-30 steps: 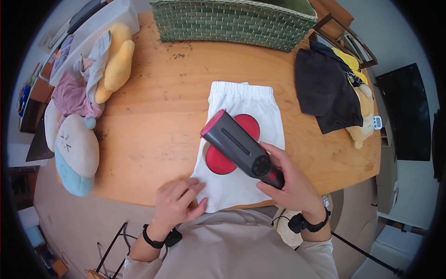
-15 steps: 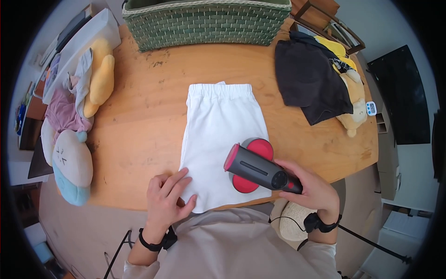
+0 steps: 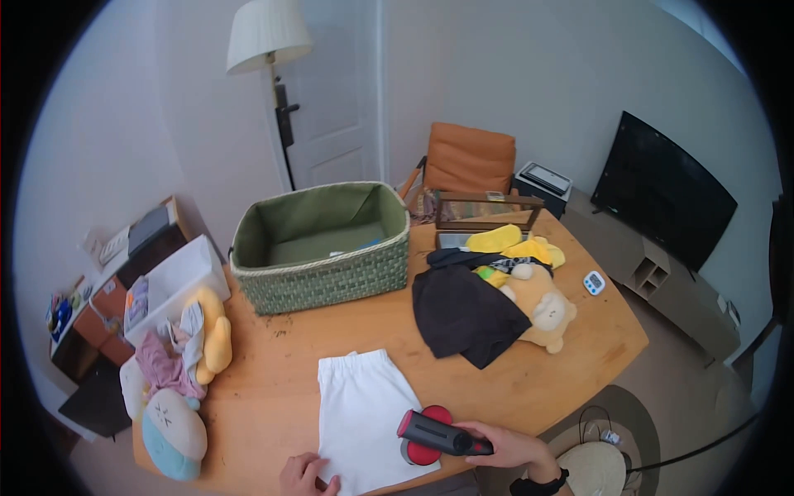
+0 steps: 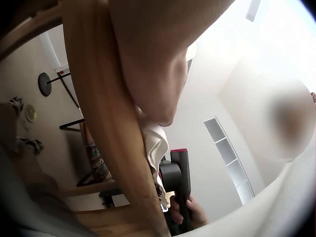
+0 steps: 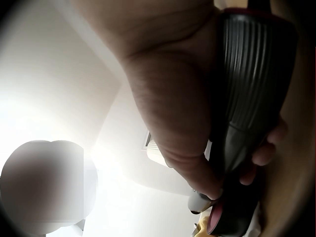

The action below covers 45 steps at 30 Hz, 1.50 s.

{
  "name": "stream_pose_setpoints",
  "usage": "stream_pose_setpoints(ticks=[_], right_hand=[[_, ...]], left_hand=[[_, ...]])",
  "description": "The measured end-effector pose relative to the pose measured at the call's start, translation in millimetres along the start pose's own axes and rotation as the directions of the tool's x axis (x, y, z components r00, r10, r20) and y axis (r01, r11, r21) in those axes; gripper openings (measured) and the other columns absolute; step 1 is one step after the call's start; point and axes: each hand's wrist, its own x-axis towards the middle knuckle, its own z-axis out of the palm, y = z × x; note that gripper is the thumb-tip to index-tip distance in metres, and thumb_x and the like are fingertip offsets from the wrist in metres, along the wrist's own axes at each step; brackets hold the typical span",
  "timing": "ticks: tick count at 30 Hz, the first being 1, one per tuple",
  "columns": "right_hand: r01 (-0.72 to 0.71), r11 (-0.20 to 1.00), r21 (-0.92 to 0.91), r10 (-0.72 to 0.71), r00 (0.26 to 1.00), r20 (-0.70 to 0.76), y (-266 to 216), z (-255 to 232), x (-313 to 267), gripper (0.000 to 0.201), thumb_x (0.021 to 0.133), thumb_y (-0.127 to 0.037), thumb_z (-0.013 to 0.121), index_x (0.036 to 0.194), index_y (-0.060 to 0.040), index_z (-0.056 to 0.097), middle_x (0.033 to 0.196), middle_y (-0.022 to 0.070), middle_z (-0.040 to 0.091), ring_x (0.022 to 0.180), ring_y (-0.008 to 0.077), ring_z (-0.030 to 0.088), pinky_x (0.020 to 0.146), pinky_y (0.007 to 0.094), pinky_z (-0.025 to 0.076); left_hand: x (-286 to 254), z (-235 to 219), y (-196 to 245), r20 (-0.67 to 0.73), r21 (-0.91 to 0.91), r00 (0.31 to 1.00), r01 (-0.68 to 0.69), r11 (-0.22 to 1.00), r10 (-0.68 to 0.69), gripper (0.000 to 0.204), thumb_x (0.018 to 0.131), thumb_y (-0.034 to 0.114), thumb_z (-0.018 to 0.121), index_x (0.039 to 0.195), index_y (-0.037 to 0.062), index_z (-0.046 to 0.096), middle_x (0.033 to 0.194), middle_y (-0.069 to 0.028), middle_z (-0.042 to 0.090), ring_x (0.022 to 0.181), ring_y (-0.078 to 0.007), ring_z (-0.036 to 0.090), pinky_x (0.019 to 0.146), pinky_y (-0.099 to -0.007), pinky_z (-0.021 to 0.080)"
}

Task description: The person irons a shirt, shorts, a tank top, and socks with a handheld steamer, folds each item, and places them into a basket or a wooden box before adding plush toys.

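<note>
White shorts (image 3: 360,405) with a gathered elastic waistband lie flat on the wooden table, waistband away from me. My left hand (image 3: 306,477) rests at their lower left corner, fingers loosely bent on the fabric. My right hand (image 3: 506,446) grips the handle of a dark grey handheld device (image 3: 434,431) with a red end and red round parts along its sides. It lies over the lower right of the shorts, hiding part of them. The right wrist view shows the fingers wrapped round the device's ribbed grey body (image 5: 252,79).
A green woven basket (image 3: 331,277) stands at the back. Dark folded clothing (image 3: 467,314), a plush bear (image 3: 546,306) and a small timer (image 3: 594,283) sit on the right. Plush toys (image 3: 174,434), pink clothing (image 3: 165,364) and a white bin (image 3: 186,277) line the left side.
My right hand has moved the device from the middle of the shorts to their lower right. The head view has tilted up, bringing the room into sight. My left hand stays at the lower left corner.
</note>
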Motion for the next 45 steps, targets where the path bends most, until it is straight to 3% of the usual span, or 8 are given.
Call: stream_pose_setpoints(ticks=[3, 13, 24, 27, 29, 32, 35, 45], right_hand=[[0.072, 0.996, 0.05, -0.07, 0.997, -0.042, 18, 4, -2, 0.072, 0.091, -0.009, 0.071, 0.153, -0.0044, 0.035, 0.136, 0.0133, 0.058, 0.125, 0.0205, 0.056, 0.107, 0.0331, 0.043], [0.254, 0.967, 0.014, -0.251, 0.962, -0.104, 36, 17, -6, 0.072, 0.091, -0.011, 0.07, 0.154, -0.007, 0.035, 0.132, 0.0146, 0.059, 0.119, 0.0237, 0.059, 0.101, 0.0333, 0.045], [0.11, 0.99, 0.093, -0.103, 0.992, -0.076, 22, 11, -8, 0.072, 0.092, -0.013, 0.069, 0.155, -0.0089, 0.035, 0.128, 0.0136, 0.063, 0.112, 0.0222, 0.063, 0.096, 0.0338, 0.048], [-0.075, 0.989, 0.127, 0.082, 0.996, -0.044, 17, 15, -7, 0.07, 0.093, -0.015, 0.069, 0.155, -0.0096, 0.036, 0.13, 0.0129, 0.063, 0.113, 0.0214, 0.063, 0.097, 0.0335, 0.048], [-0.073, 0.989, 0.131, 0.076, 0.997, -0.022, 9, 24, 2, 0.071, 0.093, -0.013, 0.069, 0.155, -0.0062, 0.034, 0.134, 0.0125, 0.059, 0.117, 0.0193, 0.06, 0.1, 0.0331, 0.046], [0.112, 0.932, 0.345, -0.062, 0.986, -0.153, -14, 33, 17, 0.076, 0.092, -0.005, 0.069, 0.155, 0.0014, 0.026, 0.13, 0.0104, 0.056, 0.115, 0.0161, 0.055, 0.1, 0.0322, 0.045], [0.154, 0.975, 0.16, -0.129, 0.98, -0.151, -34, 35, 46, 0.076, 0.092, -0.005, 0.069, 0.155, 0.0017, 0.026, 0.13, 0.0105, 0.055, 0.115, 0.0155, 0.055, 0.099, 0.0304, 0.045], [-0.002, 0.996, 0.095, 0.021, 0.979, -0.204, -21, 71, 121, 0.072, 0.092, -0.008, 0.07, 0.152, -0.0015, 0.032, 0.12, 0.0105, 0.059, 0.102, 0.0147, 0.057, 0.088, 0.0298, 0.048]], left_hand=[[-22, 12, -11, 0.103, -0.001, 0.983, 0.155, 0.988, -0.154, 0.023, 0.081, 0.015, 0.074, 0.1, 0.0041, 0.067, 0.089, -0.0128, 0.063, 0.064, -0.0257, 0.06, 0.06, -0.0376, 0.051], [-28, 22, -12, 0.053, 0.112, 0.993, 0.099, 0.989, -0.106, 0.008, 0.086, 0.012, 0.068, 0.092, 0.0072, 0.066, 0.072, -0.0095, 0.06, 0.057, -0.0232, 0.057, 0.054, -0.0361, 0.047], [-31, 21, -10, 0.086, 0.07, 0.946, 0.306, 0.949, -0.312, 0.008, 0.088, 0.015, 0.066, 0.084, 0.0072, 0.064, 0.066, -0.0111, 0.06, 0.057, -0.0274, 0.058, 0.055, -0.0404, 0.047], [-41, 23, -17, 0.144, 0.044, 0.92, 0.363, 0.931, -0.365, 0.017, 0.072, 0.015, 0.071, 0.084, 0.0074, 0.061, 0.076, -0.0081, 0.059, 0.063, -0.0263, 0.055, 0.058, -0.0384, 0.044], [-23, 22, -7, 0.019, 0.077, 0.994, 0.11, 0.991, -0.112, 0.014, 0.073, 0.01, 0.068, 0.077, 0.0076, 0.055, 0.064, -0.0068, 0.045, 0.05, -0.0236, 0.048, 0.049, -0.0376, 0.038], [-27, 14, -7, 0.069, 0.042, 0.98, 0.186, 0.982, -0.189, 0.017, 0.071, 0.012, 0.071, 0.078, 0.0074, 0.057, 0.062, -0.0051, 0.047, 0.051, -0.0204, 0.05, 0.048, -0.0351, 0.039], [-20, 11, -9, 0.111, -0.013, 0.975, 0.196, 0.981, -0.193, 0.021, 0.07, 0.016, 0.074, 0.085, 0.0084, 0.062, 0.059, -0.0027, 0.047, 0.051, -0.019, 0.051, 0.049, -0.0339, 0.04], [-7, 5, -11, 0.202, -0.048, 0.974, 0.119, 0.992, -0.107, 0.03, 0.071, 0.026, 0.08, 0.098, 0.0129, 0.076, 0.068, 0.0004, 0.055, 0.063, -0.0192, 0.058, 0.056, -0.0321, 0.049]])
